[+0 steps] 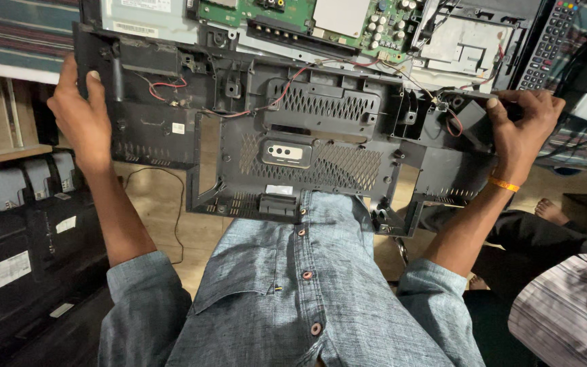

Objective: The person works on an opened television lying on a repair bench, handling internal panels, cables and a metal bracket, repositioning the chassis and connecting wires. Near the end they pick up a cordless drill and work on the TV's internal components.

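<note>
I have a black plastic back cover (293,146) of a flat screen held up between both hands, above my lap and in front of the opened set (321,27) with its green circuit board (266,12). I judge it light for its size but floppy: a thin moulded shell with large cut-outs and vent grilles, likely to twist if gripped at one end only, and its clips and screw posts look easy to snap. Holding it at the two short ends seems right.

My left hand (79,112) clasps the left edge, fingers wrapped round the rim. My right hand (521,119) clamps the right end, thumb on top near a small speaker with red wires (453,115).

Its long axis runs left to right across my view, inner face toward me.

A remote control (545,44) lies at upper right; another person's striped sleeve (568,306) shows at lower right.
</note>
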The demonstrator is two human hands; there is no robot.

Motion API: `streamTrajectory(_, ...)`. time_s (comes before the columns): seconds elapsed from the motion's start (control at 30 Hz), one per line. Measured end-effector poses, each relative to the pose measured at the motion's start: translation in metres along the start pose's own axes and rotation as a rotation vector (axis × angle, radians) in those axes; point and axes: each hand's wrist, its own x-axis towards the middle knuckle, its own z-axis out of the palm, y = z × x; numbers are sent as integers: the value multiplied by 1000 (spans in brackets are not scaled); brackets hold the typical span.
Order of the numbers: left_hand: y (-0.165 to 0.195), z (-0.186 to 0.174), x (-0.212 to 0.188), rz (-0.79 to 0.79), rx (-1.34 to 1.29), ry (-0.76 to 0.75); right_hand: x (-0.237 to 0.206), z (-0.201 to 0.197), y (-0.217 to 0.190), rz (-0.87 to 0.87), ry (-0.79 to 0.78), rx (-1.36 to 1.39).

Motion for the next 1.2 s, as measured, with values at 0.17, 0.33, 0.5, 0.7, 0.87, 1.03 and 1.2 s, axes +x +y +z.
streamTrajectory(0.17, -2, 1, 0, -34, 79, 11, 2, 0, -5, -11, 13, 15)
streamTrajectory(0.33, 0, 1, 2, 27, 44, 9, 3, 0, -7, 10, 14, 14)
streamTrajectory(0.5, -2, 3, 2, -98, 5, -10, 2, 1, 1, 1, 13, 9)
streamTrajectory(0.7, -22, 7, 5, 5, 26, -12, 5, 4, 24, -28, -13, -19)
streamTrajectory(0.87, -31, 16, 7, 41, 161, 89, 16, 6, 23, -128, 16, 104)
streamTrajectory(1.03, -19, 20, 12, -201, 176, 26, 20, 11, 2, 239, 14, 520)
streamTrajectory(1.2, -15, 21, 19, -160, 201, 58, 28, 15, 11, 174, -17, 451)
